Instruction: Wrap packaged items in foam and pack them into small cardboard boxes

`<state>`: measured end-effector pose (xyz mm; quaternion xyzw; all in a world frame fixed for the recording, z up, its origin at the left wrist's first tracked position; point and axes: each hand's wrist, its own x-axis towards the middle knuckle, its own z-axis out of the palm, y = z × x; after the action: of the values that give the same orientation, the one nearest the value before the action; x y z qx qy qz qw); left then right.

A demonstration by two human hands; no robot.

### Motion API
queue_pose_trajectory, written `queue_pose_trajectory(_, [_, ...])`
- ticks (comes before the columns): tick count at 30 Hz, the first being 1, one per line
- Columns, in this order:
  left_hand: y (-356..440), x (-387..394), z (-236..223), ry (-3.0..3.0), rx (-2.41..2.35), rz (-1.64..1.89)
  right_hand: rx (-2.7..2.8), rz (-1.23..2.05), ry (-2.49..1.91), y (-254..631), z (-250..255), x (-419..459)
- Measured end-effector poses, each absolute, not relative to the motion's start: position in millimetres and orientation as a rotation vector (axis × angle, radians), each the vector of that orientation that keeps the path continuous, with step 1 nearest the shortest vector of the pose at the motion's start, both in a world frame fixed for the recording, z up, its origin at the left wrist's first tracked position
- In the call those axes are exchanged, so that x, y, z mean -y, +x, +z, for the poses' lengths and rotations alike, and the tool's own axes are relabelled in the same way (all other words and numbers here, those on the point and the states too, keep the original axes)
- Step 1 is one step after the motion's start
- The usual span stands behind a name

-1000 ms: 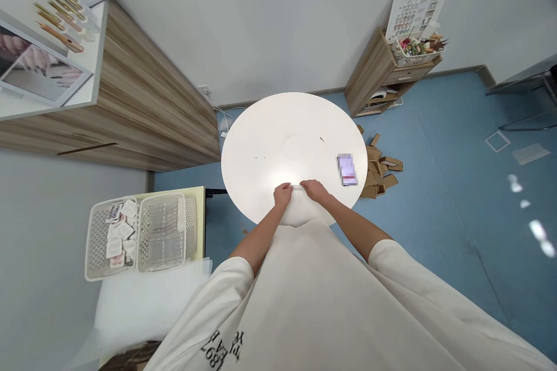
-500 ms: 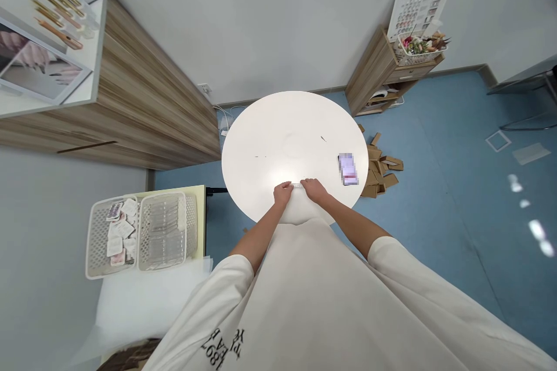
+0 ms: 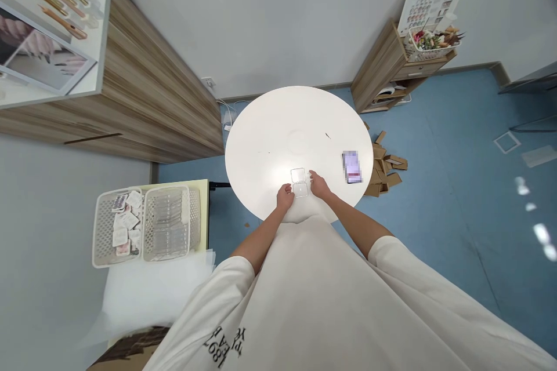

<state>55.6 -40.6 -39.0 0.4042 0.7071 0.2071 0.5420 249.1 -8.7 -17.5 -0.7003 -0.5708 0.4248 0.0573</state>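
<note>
A small clear plastic hinged case [image 3: 299, 182] lies opened flat on the round white table [image 3: 270, 133], near its front edge. My left hand [image 3: 285, 196] rests at the case's lower left corner, fingers curled against it. My right hand [image 3: 319, 184] touches the case's right side with bent fingers. Both hands sit close together just past my white shirt.
A phone [image 3: 352, 166] lies on the table's right side. Folded cardboard pieces [image 3: 385, 162] litter the blue floor beyond it. Two white mesh baskets [image 3: 148, 223] with packets stand on a yellow surface at the left. Wooden cabinets [image 3: 143, 98] line the wall.
The clear case, held closed between both hands before, now lies opened flat on the table. Both hands shifted slightly forward, and my head moved a little.
</note>
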Motion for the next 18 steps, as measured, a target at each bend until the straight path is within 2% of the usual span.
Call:
queue_pose_trajectory(8, [57, 45, -40, 0.939, -1.66, 0.466, 1.645, 1.375, -2.111, 256, -28, 39])
queue_pose_trajectory(18, [52, 46, -35, 0.939, -1.563, 0.414, 1.51, 1.448, -2.018, 234, -18, 51])
